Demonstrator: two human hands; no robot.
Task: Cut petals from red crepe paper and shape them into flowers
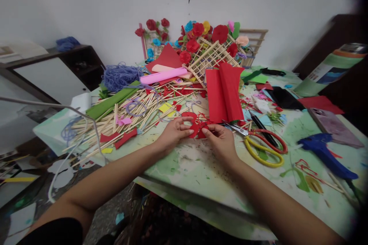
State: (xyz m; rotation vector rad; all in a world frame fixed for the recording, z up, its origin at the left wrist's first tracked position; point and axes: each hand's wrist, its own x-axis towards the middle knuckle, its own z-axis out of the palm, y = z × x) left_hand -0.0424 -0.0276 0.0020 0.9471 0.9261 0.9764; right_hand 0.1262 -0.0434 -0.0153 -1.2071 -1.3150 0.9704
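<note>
My left hand (174,133) and right hand (220,139) both pinch a small red paper piece (198,127). I think I am shaping it; next needs gentle, careful fingers.

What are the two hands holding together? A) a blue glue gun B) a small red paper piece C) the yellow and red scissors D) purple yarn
B: the left hand and the right hand pinch a small red paper piece between them; the scissors lie apart on the table.
</note>
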